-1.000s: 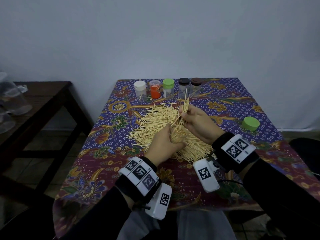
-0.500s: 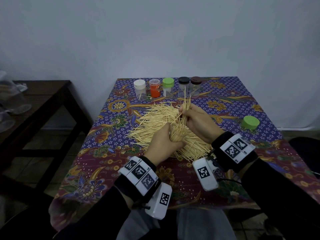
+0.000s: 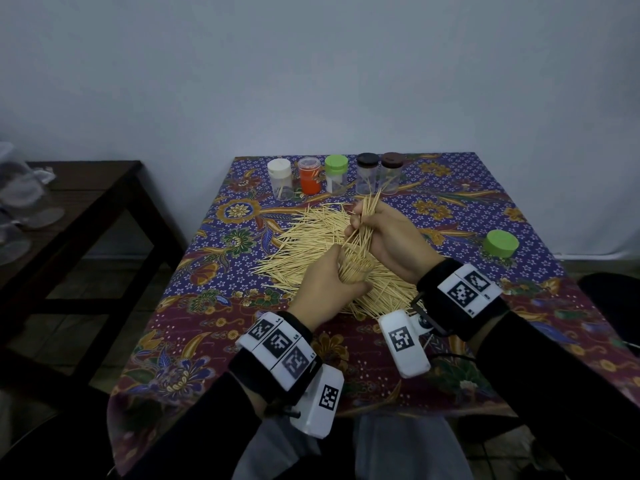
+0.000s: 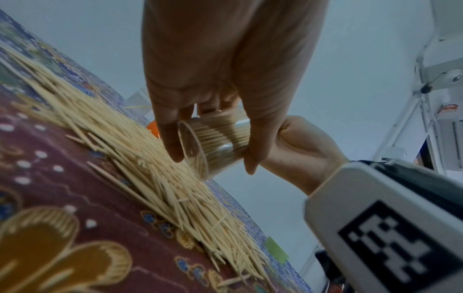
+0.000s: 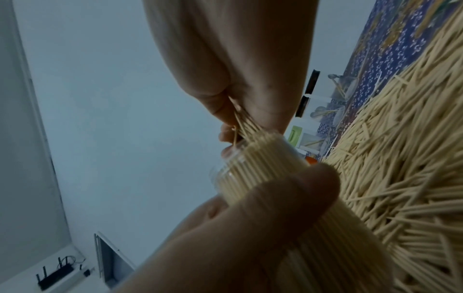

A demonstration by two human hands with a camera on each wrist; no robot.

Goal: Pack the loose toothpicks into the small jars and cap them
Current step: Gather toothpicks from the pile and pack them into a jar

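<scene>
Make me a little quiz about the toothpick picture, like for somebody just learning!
1. True or false: the left hand holds a clear jar packed with toothpicks.
2. What does the right hand pinch? A) a lid B) a bundle of toothpicks C) nothing
3. Fill in: the loose lid on the cloth at the right is ____.

Key: 1 true; 2 B; 3 green.
</scene>
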